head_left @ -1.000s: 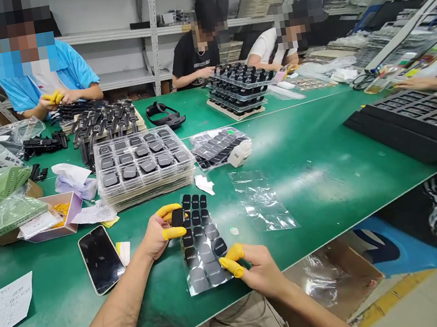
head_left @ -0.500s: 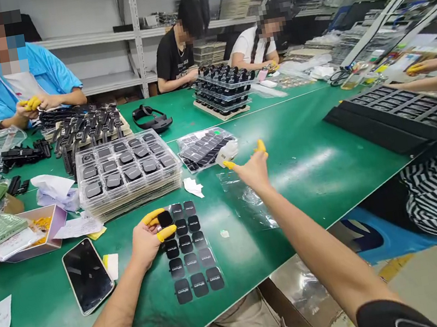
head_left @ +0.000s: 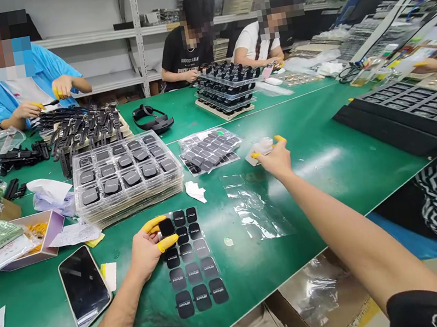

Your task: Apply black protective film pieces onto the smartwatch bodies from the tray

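My left hand, with yellow finger cots on, is closed on a small black rounded-square watch case, held between thumb and finger. It hovers at the upper left of a clear sheet of black square stickers with white lettering. My right hand, also in yellow finger cots, reaches far out, its fingers closed on a white crumpled piece whose kind is unclear. Closer to me lies a clear plastic film. More sticker sheets are stacked to the left of my right hand.
A clear tray of watch cases stands on a stack behind my left hand. A phone, a box of yellow finger cots and tissue lie left. Stacked trays stand at the back. Co-workers sit across and at right, beside a black tray.
My right hand has moved right and closed on the white piece, which came off the sticker sheets with it. My left hand still holds the watch case. The camera view shifted slightly.
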### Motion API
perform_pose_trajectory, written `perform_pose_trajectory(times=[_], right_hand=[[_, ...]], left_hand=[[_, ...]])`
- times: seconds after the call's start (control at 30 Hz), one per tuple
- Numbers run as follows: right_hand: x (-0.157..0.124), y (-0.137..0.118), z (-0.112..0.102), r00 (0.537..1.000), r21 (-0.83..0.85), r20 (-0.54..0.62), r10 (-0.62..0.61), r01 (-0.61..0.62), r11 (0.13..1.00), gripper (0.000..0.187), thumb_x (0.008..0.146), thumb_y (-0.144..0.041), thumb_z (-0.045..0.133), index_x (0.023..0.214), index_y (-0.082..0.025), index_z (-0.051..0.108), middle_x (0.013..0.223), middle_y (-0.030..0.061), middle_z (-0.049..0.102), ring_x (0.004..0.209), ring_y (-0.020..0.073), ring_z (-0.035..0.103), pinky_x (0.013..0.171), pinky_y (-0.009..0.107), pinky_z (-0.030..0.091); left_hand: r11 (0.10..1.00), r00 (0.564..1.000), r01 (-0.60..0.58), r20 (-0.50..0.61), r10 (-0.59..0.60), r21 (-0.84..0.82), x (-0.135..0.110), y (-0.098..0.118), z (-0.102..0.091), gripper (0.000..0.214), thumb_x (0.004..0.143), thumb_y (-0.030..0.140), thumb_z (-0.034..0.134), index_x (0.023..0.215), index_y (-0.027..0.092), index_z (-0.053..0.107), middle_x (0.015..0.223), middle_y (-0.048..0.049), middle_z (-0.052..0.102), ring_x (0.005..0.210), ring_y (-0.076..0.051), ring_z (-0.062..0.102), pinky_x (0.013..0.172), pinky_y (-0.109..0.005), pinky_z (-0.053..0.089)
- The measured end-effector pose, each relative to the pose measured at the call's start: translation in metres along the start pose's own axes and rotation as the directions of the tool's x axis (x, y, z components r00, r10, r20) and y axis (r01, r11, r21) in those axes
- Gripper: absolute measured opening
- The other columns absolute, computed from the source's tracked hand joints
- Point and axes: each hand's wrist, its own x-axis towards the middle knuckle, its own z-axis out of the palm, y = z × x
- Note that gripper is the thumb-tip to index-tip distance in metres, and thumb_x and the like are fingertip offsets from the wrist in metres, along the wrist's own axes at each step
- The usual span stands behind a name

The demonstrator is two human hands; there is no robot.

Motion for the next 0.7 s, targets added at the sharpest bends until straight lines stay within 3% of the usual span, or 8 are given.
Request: perform_pose_trajectory(times=[0.13, 0.23, 0.3, 0.37, 0.5, 0.6, 0.7], right_hand=[[0.000, 0.013, -0.025, 0.990, -0.005, -0.066, 0.122, -0.122, 0.992, 0.086, 0.082, -0.026, 0.081, 0.155, -0.010, 0.038, 0.143, 0.0295, 0.065, 0.137, 0.0428, 0.061, 0.117, 0.057, 0.050], [-0.021, 0.002, -0.023, 0.986, -0.012, -0.156, 0.062, -0.064, 0.998, 0.069, 0.089, -0.034, 0.077, 0.149, -0.012, 0.048, 0.149, 0.0302, 0.060, 0.143, 0.0439, 0.054, 0.118, 0.059, 0.047], [-0.038, -0.015, -0.007, 0.997, -0.009, -0.067, -0.027, 0.027, 1.000, 0.049, 0.097, -0.034, 0.067, 0.141, -0.017, 0.058, 0.146, 0.0258, 0.063, 0.141, 0.0413, 0.056, 0.119, 0.057, 0.047], [-0.045, -0.036, 0.016, 0.993, 0.003, 0.103, -0.056, 0.056, 0.998, 0.040, 0.096, -0.028, 0.067, 0.134, -0.018, 0.066, 0.136, 0.0218, 0.071, 0.133, 0.0391, 0.063, 0.119, 0.054, 0.049], [-0.022, -0.075, 0.055, 0.982, -0.010, 0.178, 0.061, -0.060, 0.998, 0.051, 0.087, -0.021, 0.081, 0.134, -0.008, 0.069, 0.139, 0.0284, 0.069, 0.140, 0.0438, 0.059, 0.125, 0.059, 0.043], [0.008, -0.091, 0.061, 0.968, 0.020, 0.213, 0.134, -0.142, 0.990, 0.050, 0.098, -0.034, 0.080, 0.141, -0.014, 0.066, 0.150, 0.0201, 0.064, 0.143, 0.0379, 0.059, 0.122, 0.062, 0.048], [0.025, -0.098, 0.053, 0.946, 0.124, 0.301, 0.120, -0.163, 0.979, 0.043, 0.105, -0.042, 0.073, 0.142, -0.021, 0.067, 0.148, 0.0117, 0.066, 0.129, 0.0297, 0.069, 0.108, 0.055, 0.061]], left_hand=[[1.000, 1.000, -0.001, 0.008, 0.000, 0.010, -0.001, 0.001, 0.000, 0.072, 0.049, 0.033, 0.111, 0.114, 0.018, 0.083, 0.117, -0.0124, 0.087, 0.107, -0.031, 0.083, 0.111, -0.052, 0.064], [1.000, 1.000, -0.002, -0.001, 0.002, 0.013, -0.001, 0.001, 0.001, 0.074, 0.048, 0.034, 0.111, 0.114, 0.018, 0.083, 0.117, -0.0124, 0.087, 0.107, -0.031, 0.083, 0.112, -0.053, 0.063], [1.000, 1.000, -0.005, 0.000, 0.005, 0.018, -0.001, 0.000, 0.001, 0.074, 0.048, 0.034, 0.111, 0.114, 0.018, 0.083, 0.118, -0.0126, 0.087, 0.108, -0.031, 0.083, 0.111, -0.052, 0.063], [1.000, 1.000, -0.012, 0.006, 0.012, 0.018, 0.000, 0.000, 0.001, 0.073, 0.048, 0.034, 0.111, 0.114, 0.018, 0.083, 0.117, -0.0124, 0.087, 0.108, -0.031, 0.083, 0.110, -0.051, 0.064], [1.000, 1.000, -0.016, 0.004, 0.016, 0.010, 0.001, -0.002, -0.001, 0.073, 0.050, 0.032, 0.111, 0.115, 0.018, 0.083, 0.116, -0.0124, 0.087, 0.107, -0.031, 0.083, 0.109, -0.051, 0.064], [1.000, 1.000, -0.005, 0.001, 0.005, 0.001, 0.001, -0.003, -0.002, 0.076, 0.048, 0.029, 0.111, 0.117, 0.018, 0.082, 0.118, -0.0125, 0.086, 0.109, -0.030, 0.083, 0.110, -0.051, 0.063], [1.000, 1.000, -0.010, 0.009, 0.010, 0.001, 0.002, -0.004, -0.002, 0.076, 0.048, 0.027, 0.111, 0.118, 0.017, 0.082, 0.120, -0.0130, 0.086, 0.111, -0.030, 0.082, 0.112, -0.051, 0.062]])
